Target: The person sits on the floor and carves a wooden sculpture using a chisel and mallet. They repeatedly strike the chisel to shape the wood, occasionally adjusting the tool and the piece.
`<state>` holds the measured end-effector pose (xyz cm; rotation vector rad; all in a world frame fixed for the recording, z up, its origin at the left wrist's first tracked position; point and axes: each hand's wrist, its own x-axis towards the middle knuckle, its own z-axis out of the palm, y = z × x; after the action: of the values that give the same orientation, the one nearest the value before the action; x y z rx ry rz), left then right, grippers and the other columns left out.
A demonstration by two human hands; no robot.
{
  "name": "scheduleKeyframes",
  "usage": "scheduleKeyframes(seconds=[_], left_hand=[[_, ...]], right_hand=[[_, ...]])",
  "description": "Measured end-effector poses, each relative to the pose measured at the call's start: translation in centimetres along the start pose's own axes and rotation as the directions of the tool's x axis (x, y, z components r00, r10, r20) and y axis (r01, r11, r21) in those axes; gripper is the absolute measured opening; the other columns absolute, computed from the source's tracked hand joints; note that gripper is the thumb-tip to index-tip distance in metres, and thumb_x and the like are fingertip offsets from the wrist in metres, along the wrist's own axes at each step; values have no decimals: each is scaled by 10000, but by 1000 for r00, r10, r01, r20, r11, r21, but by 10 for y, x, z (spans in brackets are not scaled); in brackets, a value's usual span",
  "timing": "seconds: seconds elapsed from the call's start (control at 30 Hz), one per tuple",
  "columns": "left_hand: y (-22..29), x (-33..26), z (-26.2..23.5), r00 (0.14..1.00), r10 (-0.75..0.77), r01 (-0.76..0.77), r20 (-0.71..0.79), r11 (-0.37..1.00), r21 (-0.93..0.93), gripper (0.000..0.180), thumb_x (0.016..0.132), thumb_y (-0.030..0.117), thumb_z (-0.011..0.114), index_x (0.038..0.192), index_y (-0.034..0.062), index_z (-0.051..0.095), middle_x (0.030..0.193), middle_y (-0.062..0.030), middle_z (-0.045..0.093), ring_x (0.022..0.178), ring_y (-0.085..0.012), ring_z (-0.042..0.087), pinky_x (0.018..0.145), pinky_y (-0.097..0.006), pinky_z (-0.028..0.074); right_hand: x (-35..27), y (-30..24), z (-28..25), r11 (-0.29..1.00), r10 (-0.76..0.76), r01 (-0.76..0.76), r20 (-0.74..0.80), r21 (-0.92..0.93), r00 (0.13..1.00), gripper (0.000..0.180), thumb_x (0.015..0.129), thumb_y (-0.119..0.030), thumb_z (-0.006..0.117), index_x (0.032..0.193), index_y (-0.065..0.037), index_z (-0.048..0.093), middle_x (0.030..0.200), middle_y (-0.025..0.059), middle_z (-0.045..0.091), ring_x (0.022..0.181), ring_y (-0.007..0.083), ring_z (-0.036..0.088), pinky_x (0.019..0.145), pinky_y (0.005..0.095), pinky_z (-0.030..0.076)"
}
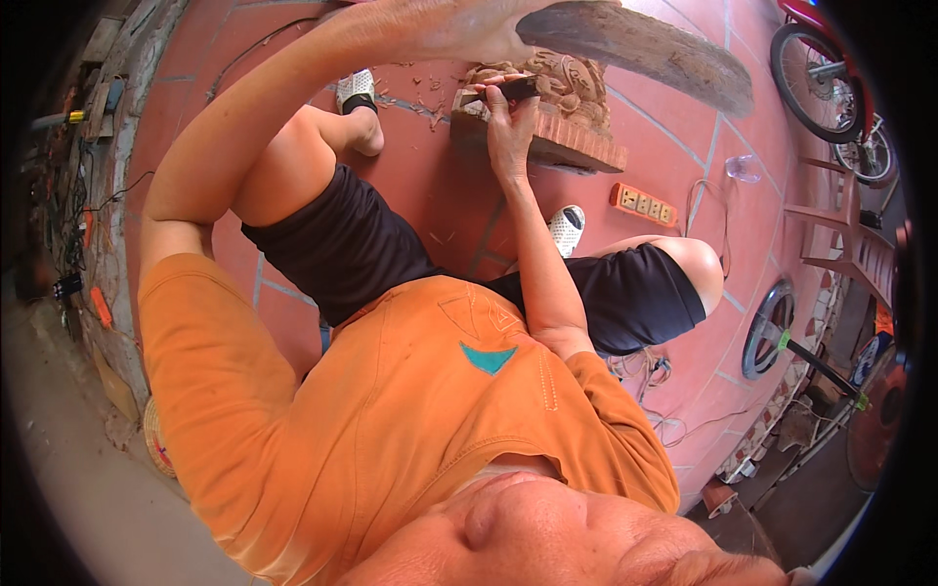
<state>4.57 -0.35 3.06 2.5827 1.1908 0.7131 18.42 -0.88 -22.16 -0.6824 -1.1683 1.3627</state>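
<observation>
A carved block of reddish-brown wood (576, 93) with raised relief stands on the tiled floor ahead of me. My left hand (469, 29), raised at the upper edge, is closed on the end of a long, thick greyish wooden mallet (645, 54). The mallet reaches rightward over the carving. My right hand (510, 132) rests at the near left part of the block, its fingers around a dark chisel (521, 89). The chisel's cutting end cannot be made out. Part of the left hand's grip is cut off by the frame.
Wood shavings (420, 103) lie left of the block. An orange power strip (643, 203), a clear cup (743, 168) and loose cables are on the right. Farther right stand a wheeled vehicle (819, 83), a pinkish chair (845, 220) and a dark wheel (769, 327). White perforated shoes (567, 230) are by my feet.
</observation>
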Motion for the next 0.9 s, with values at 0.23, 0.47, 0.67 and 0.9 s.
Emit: scheduleKeyframes(seconds=[0.23,0.47,0.67,0.9], left_hand=[[-23,-18,15,937,-122,1,328,938,347,580,885,48,508,1463,80,473,832,-187,678,779,-349,700,682,-495,531],[-35,-22,1,959,-159,76,236,943,325,778,744,-10,646,1488,85,437,893,-209,682,829,-399,676,683,-500,522],[-31,-28,-3,974,-141,86,178,955,284,819,714,-17,667,1490,84,427,914,-213,688,852,-408,678,701,-498,530],[-28,-36,-5,971,-120,61,206,961,270,784,743,24,697,1480,66,436,915,-223,686,852,-392,685,714,-493,539]], right_hand=[[-2,-11,3,1000,27,-27,-23,-14,999,110,1005,10,577,1106,-17,541,1024,70,639,945,168,666,858,302,541],[-9,-12,-6,981,150,-138,-77,138,986,147,1010,4,570,1144,-39,528,1108,78,635,1029,203,678,885,327,585],[-15,-2,-2,983,-118,119,14,-140,993,126,1010,4,571,1120,-53,550,1096,69,630,1003,184,678,837,298,588],[-20,-19,-7,989,137,-131,-95,73,986,113,1016,-21,574,1123,-48,547,1090,61,627,1025,201,687,840,316,601]])
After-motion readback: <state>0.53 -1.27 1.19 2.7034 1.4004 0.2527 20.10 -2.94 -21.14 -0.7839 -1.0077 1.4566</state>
